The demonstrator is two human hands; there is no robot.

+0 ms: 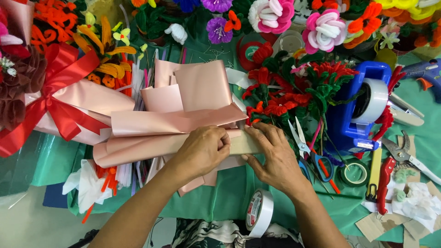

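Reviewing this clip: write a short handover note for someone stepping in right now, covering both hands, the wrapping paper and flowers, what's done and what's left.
Left hand: closed, pressing the gathered pink wrapping paper on the table.
Right hand: fingers flat on the same gathered fold, beside the left.
Red flowers lie at the wrap's right end, on the green cloth.
Done: the paper is layered and gathered around the stems.
Left: no tape or ribbon shows on this wrap yet. Tape roll is near you, blue tape dispenser and scissors to the right.
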